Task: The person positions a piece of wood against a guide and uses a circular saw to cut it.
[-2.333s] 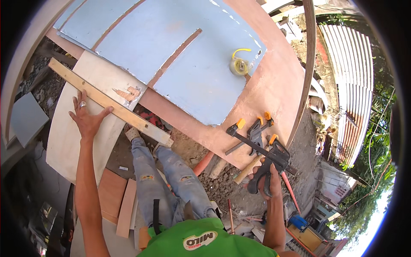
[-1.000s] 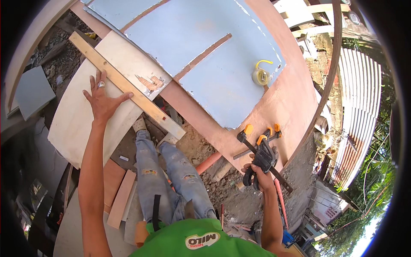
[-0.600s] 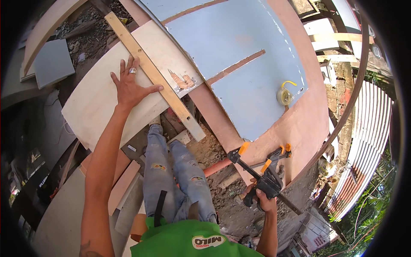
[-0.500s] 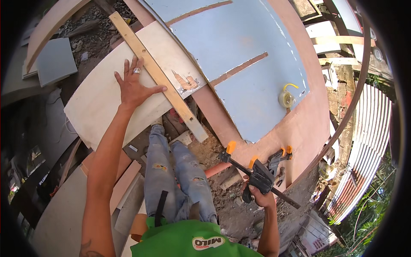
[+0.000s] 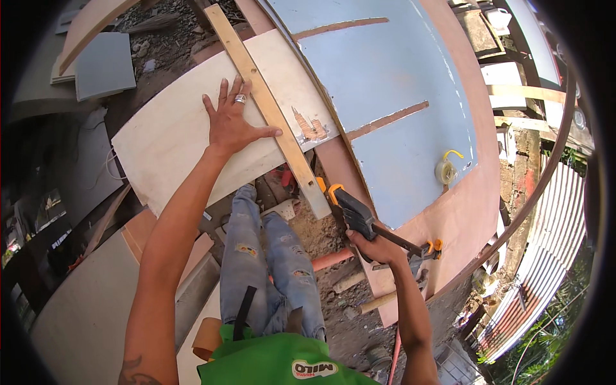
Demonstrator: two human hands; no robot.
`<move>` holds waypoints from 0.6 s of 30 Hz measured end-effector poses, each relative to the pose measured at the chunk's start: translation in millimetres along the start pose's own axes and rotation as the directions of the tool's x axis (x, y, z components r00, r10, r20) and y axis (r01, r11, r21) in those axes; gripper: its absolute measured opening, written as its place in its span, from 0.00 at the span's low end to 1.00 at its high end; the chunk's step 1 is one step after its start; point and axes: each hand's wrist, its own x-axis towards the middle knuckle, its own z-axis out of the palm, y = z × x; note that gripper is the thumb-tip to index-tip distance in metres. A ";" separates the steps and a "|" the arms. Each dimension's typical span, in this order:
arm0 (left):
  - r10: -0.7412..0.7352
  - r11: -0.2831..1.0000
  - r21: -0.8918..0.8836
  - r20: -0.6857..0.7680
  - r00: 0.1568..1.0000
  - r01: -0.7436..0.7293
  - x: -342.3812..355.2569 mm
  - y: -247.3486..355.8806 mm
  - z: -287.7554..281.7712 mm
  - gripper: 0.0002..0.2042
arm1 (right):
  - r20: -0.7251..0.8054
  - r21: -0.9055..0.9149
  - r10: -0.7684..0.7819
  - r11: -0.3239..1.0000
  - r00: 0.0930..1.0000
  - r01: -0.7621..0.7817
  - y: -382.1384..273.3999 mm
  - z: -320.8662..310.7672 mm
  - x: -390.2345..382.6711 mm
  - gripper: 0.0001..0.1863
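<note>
My left hand (image 5: 228, 125) lies spread on a pale board (image 5: 160, 141), its thumb and fingertips against a long wooden batten (image 5: 268, 106) that crosses the board diagonally. My right hand (image 5: 373, 249) is closed round a black bar clamp (image 5: 356, 215) with orange pads. The clamp's jaws are at the batten's near end; I cannot tell whether they touch it. Right of my right hand, more clamps (image 5: 431, 251) lie on a pinkish panel (image 5: 471, 205). Beside the batten, a light blue sheet (image 5: 372, 70) carries a round clear item with a yellow strap (image 5: 446, 170).
Below are my legs over dirt and rubble, with a hammer (image 5: 372, 305) near the panel. Curved wooden strips (image 5: 90, 32) and grey offcuts (image 5: 106, 64) lie at the upper left. A long curved dark strip (image 5: 539, 186) runs along the right, beside corrugated metal (image 5: 539, 256).
My right hand has brought the clamp up and left from over the pinkish panel to the batten's near end. My left hand stays spread at the batten while the whole view has shifted.
</note>
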 end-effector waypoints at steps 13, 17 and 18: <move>-0.002 0.999 -0.043 0.018 1.000 0.002 -3.4 0.4 -4.4 0.67 | 0.099 -0.202 -0.125 0.969 0.987 0.143 -92.0 -10.1 93.4 0.15; 0.013 0.999 -0.036 0.003 1.000 -0.013 -3.2 -1.2 -2.9 0.67 | 0.127 -0.223 -0.117 0.964 0.985 0.143 -105.6 -14.2 103.0 0.15; 0.005 0.999 -0.041 0.001 1.000 -0.005 -2.5 -0.5 -2.3 0.67 | 0.125 -0.251 -0.175 0.947 0.977 0.202 -98.4 -16.8 105.3 0.16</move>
